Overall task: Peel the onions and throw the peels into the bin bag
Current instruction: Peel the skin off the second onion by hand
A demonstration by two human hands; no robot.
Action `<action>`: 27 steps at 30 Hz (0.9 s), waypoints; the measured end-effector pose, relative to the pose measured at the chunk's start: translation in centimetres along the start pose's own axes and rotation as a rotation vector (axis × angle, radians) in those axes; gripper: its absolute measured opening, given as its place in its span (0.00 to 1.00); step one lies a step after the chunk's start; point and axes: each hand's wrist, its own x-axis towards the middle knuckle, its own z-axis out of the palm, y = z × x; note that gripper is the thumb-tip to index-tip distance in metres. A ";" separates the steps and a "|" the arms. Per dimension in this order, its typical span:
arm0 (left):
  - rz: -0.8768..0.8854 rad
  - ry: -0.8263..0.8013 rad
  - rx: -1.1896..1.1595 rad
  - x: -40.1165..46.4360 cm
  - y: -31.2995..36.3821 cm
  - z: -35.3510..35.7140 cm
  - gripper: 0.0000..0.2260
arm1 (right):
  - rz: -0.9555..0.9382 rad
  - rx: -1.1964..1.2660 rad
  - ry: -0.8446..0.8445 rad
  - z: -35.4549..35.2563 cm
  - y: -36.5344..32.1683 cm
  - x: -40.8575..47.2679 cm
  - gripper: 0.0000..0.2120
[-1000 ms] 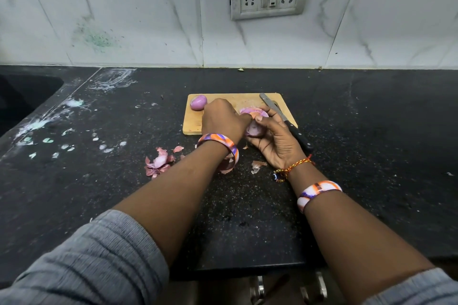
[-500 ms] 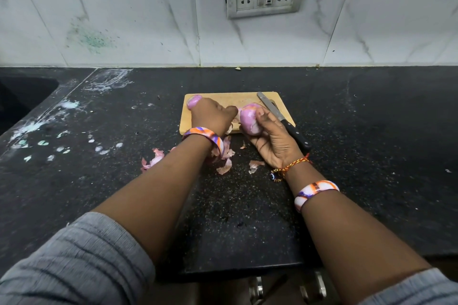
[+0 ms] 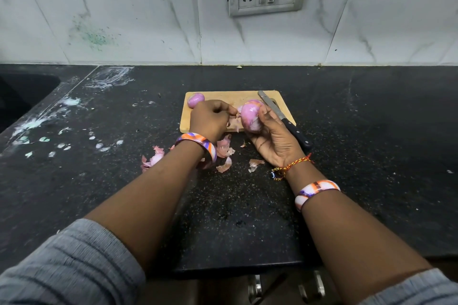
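Two onions: right hand [image 3: 273,141] grips one [image 3: 250,115], left hand [image 3: 210,119] pinches its peel [image 3: 234,122].

I hold a pink, half-stripped onion [image 3: 250,116] upright over the board's front edge, a loose peel [image 3: 234,122] hanging at its 9 o'clock. A second peeled onion [image 3: 195,100] lies at 10 o'clock; shed peels [image 3: 224,150] scatter at 7.

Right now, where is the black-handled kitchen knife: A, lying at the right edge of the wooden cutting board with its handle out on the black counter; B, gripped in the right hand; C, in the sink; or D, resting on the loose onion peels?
A: the black-handled kitchen knife lies untouched at the right edge of the wooden cutting board, while the right hand holds the half-peeled purple onion.
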 end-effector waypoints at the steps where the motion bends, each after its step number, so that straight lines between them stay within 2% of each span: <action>1: 0.032 -0.022 -0.015 -0.2 0.2 0.1 0.15 | 0.003 -0.009 -0.003 -0.1 0.0 0.0 0.37; 4: 0.139 -0.097 0.002 -1.1 0.5 0.4 0.06 | 0.018 0.000 -0.017 -0.2 -0.1 -0.3 0.33; 7: 0.277 -0.072 0.133 -1.5 0.3 0.6 0.10 | 0.016 -0.023 -0.011 0.1 -0.4 -0.8 0.22; 11: 0.284 -0.015 0.084 -1.4 0.4 0.5 0.09 | 0.015 0.017 -0.026 -0.1 -0.3 -0.5 0.35; 13: 0.280 -0.016 0.048 -1.5 0.4 0.3 0.09 | 0.020 -0.011 -0.018 -0.3 -0.2 -0.4 0.36; 16: 0.336 0.030 0.134 -1.4 0.5 0.1 0.09 | 0.034 -0.057 -0.016 -0.3 -0.3 -0.5 0.24; 18: 0.441 0.069 0.272 -1.4 0.4 0.1 0.11 | 0.042 -0.096 -0.008 -0.1 -0.4 -0.6 0.13; 19: 0.505 0.067 0.360 -1.5 0.4 0.1 0.12 | 0.052 -0.104 -0.003 0.0 -0.4 -0.7 0.11; 20: 0.558 0.052 0.453 -1.7 0.5 0.2 0.14 | 0.065 -0.105 -0.011 0.0 -0.4 -0.7 0.12; 22: 0.625 0.040 0.569 -2.1 0.6 0.5 0.16 | 0.074 -0.113 -0.029 0.1 -0.3 -0.7 0.24; 24: 0.606 0.067 0.535 -1.9 0.8 0.6 0.16 | 0.081 -0.130 -0.047 -0.1 -0.1 -0.6 0.34; 25: 0.568 0.098 0.479 -1.8 0.9 0.6 0.14 | 0.079 -0.129 -0.054 -0.1 -0.1 -0.6 0.35; 27: 0.433 0.163 0.362 -1.5 0.9 0.7 0.11 | 0.082 -0.112 -0.055 -0.2 -0.1 -0.6 0.31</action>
